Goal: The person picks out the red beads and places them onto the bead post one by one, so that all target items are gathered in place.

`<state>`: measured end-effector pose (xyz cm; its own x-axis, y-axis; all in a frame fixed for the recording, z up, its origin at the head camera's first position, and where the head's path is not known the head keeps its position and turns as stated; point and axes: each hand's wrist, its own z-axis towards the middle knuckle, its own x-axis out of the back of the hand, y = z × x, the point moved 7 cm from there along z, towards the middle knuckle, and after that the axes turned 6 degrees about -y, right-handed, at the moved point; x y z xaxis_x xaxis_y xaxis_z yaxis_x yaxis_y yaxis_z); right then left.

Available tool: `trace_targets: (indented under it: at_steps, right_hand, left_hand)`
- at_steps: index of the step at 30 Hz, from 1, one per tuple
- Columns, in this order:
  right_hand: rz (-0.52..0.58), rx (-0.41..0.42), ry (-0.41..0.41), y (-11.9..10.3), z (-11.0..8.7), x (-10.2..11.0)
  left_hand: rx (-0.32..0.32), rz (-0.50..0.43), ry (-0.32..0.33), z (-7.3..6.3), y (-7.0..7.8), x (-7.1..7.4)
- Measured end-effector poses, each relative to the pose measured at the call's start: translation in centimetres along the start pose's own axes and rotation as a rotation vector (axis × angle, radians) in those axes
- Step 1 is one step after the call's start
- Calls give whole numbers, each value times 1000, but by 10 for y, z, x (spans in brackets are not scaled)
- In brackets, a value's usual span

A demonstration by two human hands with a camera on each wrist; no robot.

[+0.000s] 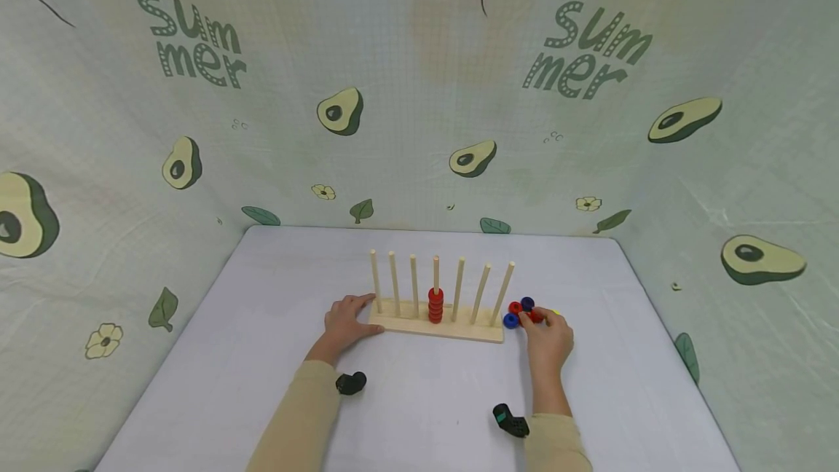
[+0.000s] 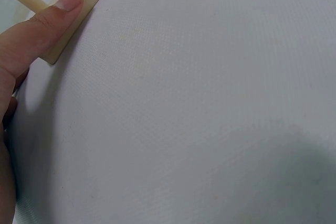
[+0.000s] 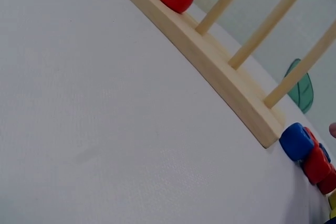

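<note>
A pale wooden peg rack (image 1: 435, 325) stands upright, a row of bare pegs on its base. Stacked on its middle peg are several red beads (image 1: 435, 306). My left hand (image 1: 344, 323) grips the rack's left end, with the thumb (image 2: 58, 14) along the front edge and the fingers behind. Off the right end lies a cluster of beads, among them a blue bead (image 3: 297, 141) and a red bead (image 3: 316, 165). Over this cluster is my right hand (image 1: 549, 341), thumb and fingertips around a red bead (image 1: 536, 317); I cannot tell if they pinch it.
The rack stands on a white-covered table (image 1: 426, 406). Behind the table and along both sides hangs a printed cloth (image 1: 406, 166) with avocados and lettering. Black wrist devices sit beside the left sleeve (image 1: 301, 414) and the right sleeve (image 1: 557, 443).
</note>
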<state>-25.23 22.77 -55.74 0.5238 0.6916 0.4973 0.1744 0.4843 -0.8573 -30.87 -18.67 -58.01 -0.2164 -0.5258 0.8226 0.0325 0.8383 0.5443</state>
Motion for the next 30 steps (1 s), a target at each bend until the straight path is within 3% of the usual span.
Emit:
trace_targets:
  at_steps: [11,18,30]
  right_hand:
    - [-58,-12,-23,0,0,-3]
    - [-89,55,9,-1,1,-2]
    - [-148,78,36,-1,1,-4]
  left_hand:
    - [-18,-7,4,1,-1,-1]
    - [-28,19,6,2,-3,-3]
    - [-24,13,1,2,-2,-3]
